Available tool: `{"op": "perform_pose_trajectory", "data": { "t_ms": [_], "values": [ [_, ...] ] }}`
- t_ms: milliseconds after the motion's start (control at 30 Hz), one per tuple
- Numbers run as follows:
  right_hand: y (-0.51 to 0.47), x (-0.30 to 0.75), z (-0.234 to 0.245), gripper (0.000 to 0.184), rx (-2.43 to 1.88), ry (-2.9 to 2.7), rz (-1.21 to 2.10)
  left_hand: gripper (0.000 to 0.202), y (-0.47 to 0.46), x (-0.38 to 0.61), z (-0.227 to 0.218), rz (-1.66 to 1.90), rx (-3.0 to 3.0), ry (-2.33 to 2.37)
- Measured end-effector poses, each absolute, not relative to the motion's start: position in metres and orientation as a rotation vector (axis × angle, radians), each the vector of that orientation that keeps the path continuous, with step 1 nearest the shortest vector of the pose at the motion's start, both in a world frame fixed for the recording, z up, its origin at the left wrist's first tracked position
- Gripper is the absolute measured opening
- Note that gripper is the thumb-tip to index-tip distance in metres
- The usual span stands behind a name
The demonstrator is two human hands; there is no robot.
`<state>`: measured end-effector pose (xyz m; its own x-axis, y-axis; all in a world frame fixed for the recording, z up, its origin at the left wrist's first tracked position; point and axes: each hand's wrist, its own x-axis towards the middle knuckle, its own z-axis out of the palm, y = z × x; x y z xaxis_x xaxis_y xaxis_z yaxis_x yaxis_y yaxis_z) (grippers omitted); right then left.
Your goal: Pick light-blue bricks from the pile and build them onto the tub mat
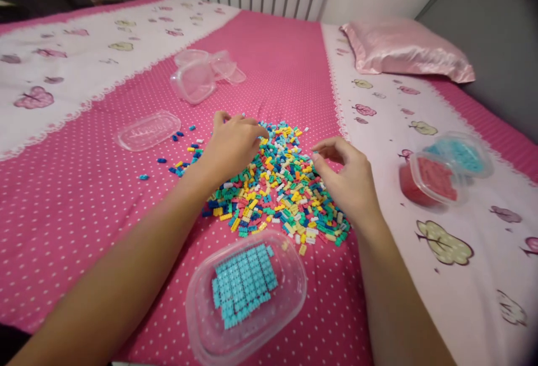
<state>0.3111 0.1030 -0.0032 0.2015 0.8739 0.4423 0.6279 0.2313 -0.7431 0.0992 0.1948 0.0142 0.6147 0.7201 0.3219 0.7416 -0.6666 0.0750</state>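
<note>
A heap of small building bricks (269,186) in yellow, green, blue, red and white is spread over the bedsheet. My left hand (235,144) lies palm-down over the heap's far left side, its fingers apart and partly hidden. At the heap's right edge is my right hand (347,178), thumb and forefinger brought together in a pinch; whatever sits between the tips is too small to make out. Nearest me, a clear plastic container (290,299) holds light-blue bricks (244,285) joined into a flat block.
A clear lid (149,130) lies left of the heap, near several stray bricks. Farther back are empty clear containers (195,80). On the right stand a tub of red pieces (437,178) and a tub of light-blue pieces (462,153). A pink pillow (407,46) rests behind.
</note>
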Motion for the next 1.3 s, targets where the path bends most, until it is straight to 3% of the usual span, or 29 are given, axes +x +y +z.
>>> {"op": "perform_pose_trajectory", "data": {
  "t_ms": [500, 933, 1300],
  "values": [
    [0.103, 0.312, -0.005, 0.011, -1.484, -1.534, 0.429, 0.024, 0.198, 0.140, -0.002, -0.376, -2.753, -1.099],
    [0.101, 0.310, -0.007, 0.009, -1.481, -1.563, 0.480, 0.013, 0.199, 0.110, 0.002, -0.813, -2.849, -1.343],
    [0.096, 0.297, -0.003, 0.008, -1.343, -1.487, 0.662, 0.018, 0.179, 0.105, 0.024, -1.083, -3.603, -1.155]
  ]
}}
